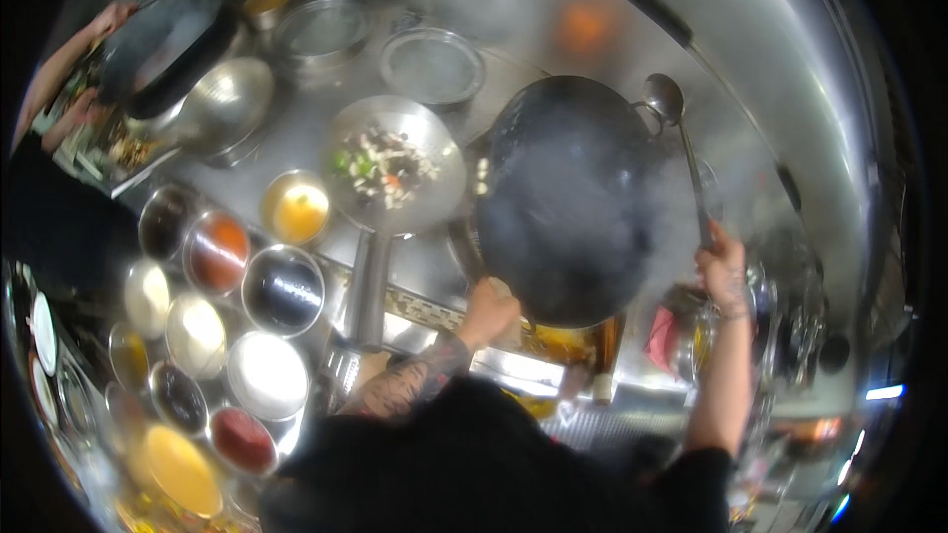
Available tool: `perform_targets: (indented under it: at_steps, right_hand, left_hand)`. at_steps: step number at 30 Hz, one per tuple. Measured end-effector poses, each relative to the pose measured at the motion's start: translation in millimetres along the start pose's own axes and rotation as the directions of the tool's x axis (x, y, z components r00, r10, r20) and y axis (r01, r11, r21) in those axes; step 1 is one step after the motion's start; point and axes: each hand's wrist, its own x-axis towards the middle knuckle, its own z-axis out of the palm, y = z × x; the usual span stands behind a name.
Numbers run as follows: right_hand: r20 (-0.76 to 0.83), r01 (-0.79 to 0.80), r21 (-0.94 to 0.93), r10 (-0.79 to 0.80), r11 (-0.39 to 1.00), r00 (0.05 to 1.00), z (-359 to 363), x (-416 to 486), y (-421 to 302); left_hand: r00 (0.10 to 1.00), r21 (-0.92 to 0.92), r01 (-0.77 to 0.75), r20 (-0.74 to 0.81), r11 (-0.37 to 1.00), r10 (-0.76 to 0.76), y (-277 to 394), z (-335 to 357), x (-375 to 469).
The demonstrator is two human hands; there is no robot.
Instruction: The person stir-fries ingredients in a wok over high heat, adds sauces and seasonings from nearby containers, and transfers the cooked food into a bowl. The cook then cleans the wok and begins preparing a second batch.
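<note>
A large dark wok [570, 200] stands tilted in front of me, with steam rising from it and no food visible inside. At its near left rim my left hand [491, 313] is closed, a pale folded cloth [505, 289] at its fingers; the part of the rim under the grip is hidden. On the far right, my right hand [722, 266] grips the end of a long-handled metal ladle [693, 163]. The ladle's bowl is by the wok's right ring handle. Left of the wok, a metal strainer [437, 196] holds chopped white, green, dark and orange pieces.
Round metal containers of sauces and seasonings, including white granules [267, 375], crowd the lower left. A pot of yellow liquid [296, 207] sits beside the strainer. Water-filled basins [432, 66] line the back. At upper left, another person's hand [115, 18] holds a second wok [163, 44].
</note>
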Motion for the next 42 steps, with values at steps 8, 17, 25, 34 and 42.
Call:
perform_targets:
  at_steps: [8,17,25,34,42]
  right_hand:
    - [0.061,-0.140,0.294,0.128,0.946,0.990,25.7,-82.8,83.4]
    - [0.300,-0.361,0.063,0.328,0.930,0.896,81.2,-105.1,96.2]
    - [0.568,-0.551,0.568,0.194,0.611,0.800,133.5,-142.3,43.1]
    - [0.439,-0.149,0.265,0.018,0.953,0.898,162.3,-122.9,38.3]
    - [0.388,-0.354,0.020,0.319,0.935,0.865,103.2,-133.3,56.7]
  left_hand:
    - [0.994,-0.114,0.097,0.066,0.989,-0.090,15.1,9.0,43.1]
    - [0.961,-0.197,0.267,0.126,0.943,-0.246,-26.1,45.0,88.2]
    - [0.925,-0.072,0.156,0.359,0.985,-0.121,-27.0,-9.4,31.1]
    - [0.800,-0.248,0.439,0.546,0.864,-0.250,20.2,-54.7,-30.9]
    - [0.673,0.470,-0.201,0.704,0.860,-0.227,31.1,-29.5,-26.5]
